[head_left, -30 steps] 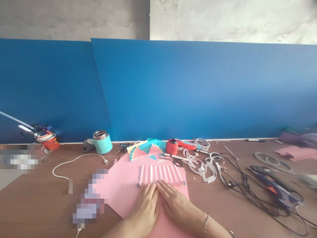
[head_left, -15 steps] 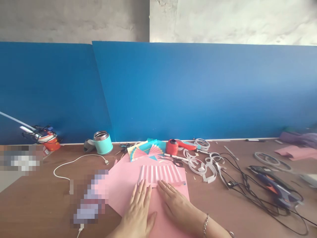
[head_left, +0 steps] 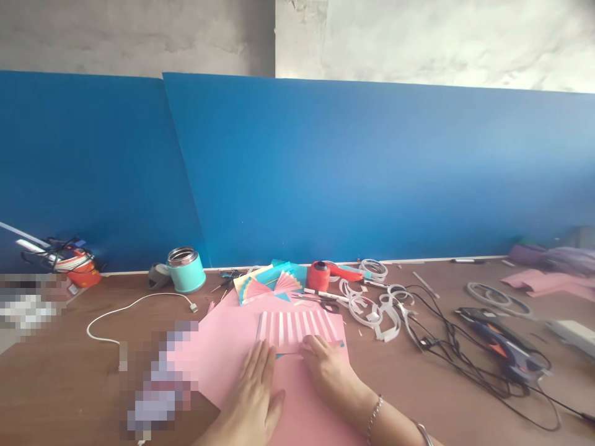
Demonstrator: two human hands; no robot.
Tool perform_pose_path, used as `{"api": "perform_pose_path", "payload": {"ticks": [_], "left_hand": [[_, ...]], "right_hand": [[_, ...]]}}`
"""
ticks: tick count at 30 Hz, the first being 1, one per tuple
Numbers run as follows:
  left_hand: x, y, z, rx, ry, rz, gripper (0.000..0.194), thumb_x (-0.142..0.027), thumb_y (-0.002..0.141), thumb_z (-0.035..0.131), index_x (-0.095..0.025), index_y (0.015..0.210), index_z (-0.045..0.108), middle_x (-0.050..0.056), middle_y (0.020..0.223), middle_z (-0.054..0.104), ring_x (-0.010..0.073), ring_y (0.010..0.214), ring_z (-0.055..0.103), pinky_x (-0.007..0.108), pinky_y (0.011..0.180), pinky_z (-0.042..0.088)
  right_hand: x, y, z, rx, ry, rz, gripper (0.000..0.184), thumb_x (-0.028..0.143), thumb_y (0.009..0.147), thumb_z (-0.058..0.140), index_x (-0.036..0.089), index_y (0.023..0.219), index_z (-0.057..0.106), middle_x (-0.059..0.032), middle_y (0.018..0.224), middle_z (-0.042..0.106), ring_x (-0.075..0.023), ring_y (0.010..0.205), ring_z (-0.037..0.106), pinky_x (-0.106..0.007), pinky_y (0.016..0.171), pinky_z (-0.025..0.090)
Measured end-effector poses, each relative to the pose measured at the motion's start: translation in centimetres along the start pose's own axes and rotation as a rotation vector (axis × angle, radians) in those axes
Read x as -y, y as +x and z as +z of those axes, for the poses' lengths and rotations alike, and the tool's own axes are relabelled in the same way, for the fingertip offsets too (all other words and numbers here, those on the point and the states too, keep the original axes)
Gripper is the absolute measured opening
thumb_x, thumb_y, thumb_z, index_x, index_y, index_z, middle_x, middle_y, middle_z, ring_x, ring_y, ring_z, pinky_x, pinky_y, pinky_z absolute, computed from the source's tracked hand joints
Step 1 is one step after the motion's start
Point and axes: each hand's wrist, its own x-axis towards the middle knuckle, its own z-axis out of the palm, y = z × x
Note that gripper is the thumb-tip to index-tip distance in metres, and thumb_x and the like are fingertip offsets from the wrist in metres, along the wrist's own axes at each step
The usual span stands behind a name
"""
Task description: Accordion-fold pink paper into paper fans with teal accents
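Observation:
A pink-and-white pleated paper (head_left: pixel 297 327) lies on large pink paper sheets (head_left: pixel 218 341). My left hand (head_left: pixel 253 390) rests flat at its near left corner, fingers stretched out and thumb apart. At the near edge, right of the middle, my right hand (head_left: pixel 330 368) has its fingers curled onto the folded strip; its fingertips are partly hidden. A sliver of blue shows under that edge between the hands. Behind the pleats lie a folded paper fan (head_left: pixel 274 288) in pink, yellow and blue, and a pair of scissors (head_left: pixel 329 306).
A red hair dryer (head_left: pixel 318 277) and white tape loops (head_left: pixel 390 316) lie behind on the right. A glue gun (head_left: pixel 506 353) with black cables is farther right. On the left are a turquoise cup (head_left: pixel 186 272), a white cable (head_left: pixel 116 303) and an orange container (head_left: pixel 81 272). A blue partition (head_left: pixel 353 173) stands behind.
My left hand has moved left, away from the right hand, and lies flatter. My right hand's fingers, straight before, are now bent at the paper's near edge. The view has shifted slightly.

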Motion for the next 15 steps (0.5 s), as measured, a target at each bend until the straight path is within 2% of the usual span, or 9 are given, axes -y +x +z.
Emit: {"api": "perform_pose_path", "payload": {"ticks": [2,4,7,9,11,13,15], "left_hand": [[0.4,0.1,0.1,0.05,-0.033,-0.024,0.068,-0.034,0.091,0.044,-0.017,0.149,0.013,0.015,0.146,0.038,0.029,0.131,0.042,0.041,0.101,0.042],[0.8,0.6,-0.5,0.081,-0.061,-0.072,0.06,-0.03,0.09,0.044,-0.019,0.146,0.026,0.014,0.145,0.041,0.0293,0.132,0.04,0.044,0.101,0.042],[0.9,1.9,-3.0,0.006,-0.125,-0.185,0.052,-0.019,0.087,0.04,-0.016,0.138,0.04,0.015,0.141,0.047,0.0303,0.132,0.041,0.049,0.1,0.042],[0.5,3.0,-5.1,-0.061,-0.275,-0.234,0.044,-0.015,0.087,0.036,-0.021,0.128,0.052,0.012,0.131,0.056,0.0269,0.125,0.048,0.046,0.099,0.044],[-0.4,3.8,-6.7,0.03,-0.558,-0.262,0.033,-0.02,0.088,0.038,-0.024,0.109,0.063,0.008,0.109,0.067,0.0217,0.102,0.062,0.036,0.088,0.05],[-1.4,4.6,-7.5,0.219,-0.866,-0.437,0.026,-0.03,0.087,0.045,-0.021,0.094,0.067,0.006,0.086,0.07,0.0195,0.078,0.066,0.032,0.073,0.053],[-2.3,5.6,-7.4,0.33,-1.204,-0.68,0.032,-0.042,0.084,0.051,-0.017,0.095,0.066,0.006,0.084,0.071,0.0191,0.071,0.067,0.031,0.068,0.053]], "right_hand": [[-0.5,0.5,0.0,0.041,-0.098,0.011,0.023,0.0,0.079,0.047,0.016,0.067,0.06,-0.0062,0.082,0.06,-0.0176,0.072,0.052,-0.029,0.06,0.038],[-0.8,0.9,-0.5,0.08,-0.16,-0.018,0.022,-0.001,0.075,0.05,0.016,0.062,0.057,-0.0059,0.076,0.057,-0.018,0.069,0.048,-0.03,0.059,0.033],[-0.9,1.5,-1.3,0.134,-0.197,-0.091,0.02,-0.002,0.07,0.052,0.016,0.063,0.058,-0.0069,0.074,0.056,-0.0187,0.069,0.045,-0.032,0.059,0.028],[-0.9,1.8,-1.5,0.17,-0.222,-0.141,0.02,-0.002,0.069,0.052,0.016,0.062,0.058,-0.0071,0.072,0.054,-0.0188,0.069,0.044,-0.032,0.058,0.025],[-1.1,2.1,-1.4,0.165,-0.242,-0.176,0.02,-0.001,0.07,0.052,0.016,0.062,0.057,-0.0066,0.07,0.053,-0.0184,0.068,0.043,-0.032,0.058,0.024],[-1.4,2.5,-1.2,0.101,-0.23,-0.165,0.02,0.0,0.073,0.051,0.016,0.062,0.057,-0.0058,0.069,0.054,-0.0176,0.067,0.043,-0.032,0.059,0.024],[-1.7,2.8,-1.0,-0.014,-0.177,-0.089,0.02,0.002,0.075,0.049,0.016,0.063,0.057,-0.0049,0.07,0.055,-0.0166,0.067,0.044,-0.031,0.059,0.025]]}}
